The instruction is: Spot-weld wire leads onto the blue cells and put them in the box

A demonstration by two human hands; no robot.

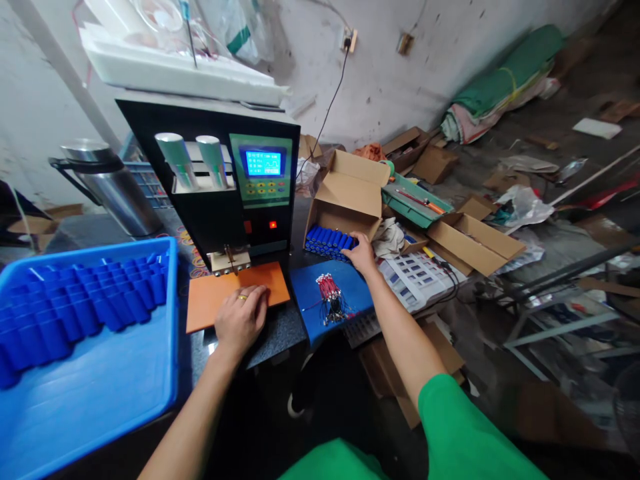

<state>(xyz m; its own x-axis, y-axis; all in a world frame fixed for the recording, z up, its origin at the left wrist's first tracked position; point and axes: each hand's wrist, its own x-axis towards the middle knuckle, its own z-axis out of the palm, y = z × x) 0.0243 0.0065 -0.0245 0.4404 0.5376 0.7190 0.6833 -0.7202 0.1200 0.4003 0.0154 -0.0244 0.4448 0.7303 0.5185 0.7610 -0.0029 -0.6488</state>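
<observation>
Picking step, apparently: right hand (361, 255) is at blue cylinders (326, 238) stacked in the open carton's (351, 191) mouth, thumb and finger apart, grip unclear. Left hand (243, 315) rests loosely curled on orange board (204, 308); can't tell if holding anything. Next move likely calls for pinching one cylinder cleanly.

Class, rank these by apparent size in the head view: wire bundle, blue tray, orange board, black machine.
Largest to smallest:
1. Blue tray, cut off by the frame
2. Black machine
3. Orange board, partly covered
4. Wire bundle
</observation>
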